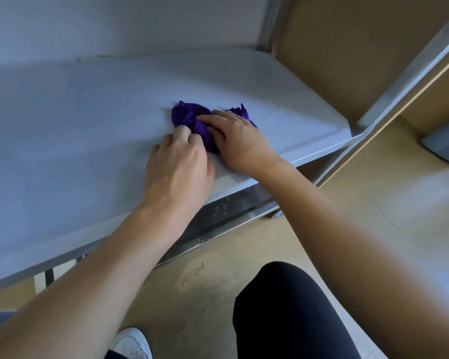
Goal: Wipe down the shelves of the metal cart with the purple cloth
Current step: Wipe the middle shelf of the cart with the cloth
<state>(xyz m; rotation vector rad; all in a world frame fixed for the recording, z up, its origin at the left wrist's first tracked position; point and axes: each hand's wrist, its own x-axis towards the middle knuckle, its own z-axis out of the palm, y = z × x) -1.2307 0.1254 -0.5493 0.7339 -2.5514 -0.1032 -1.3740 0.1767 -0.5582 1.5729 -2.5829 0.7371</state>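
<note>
Cloth (189, 120) bunched on grey shelf (75, 125), near front edge, toward right end. Left hand (178, 164): fingers curled, pinching cloth's near side. Right hand (237, 141): laid over cloth's right part, fingers fairly straight, pressing down. Hands just beside each other. Below: tan floor (373, 203), dark-clad knee (283, 314), white shoe (132, 343).
</note>
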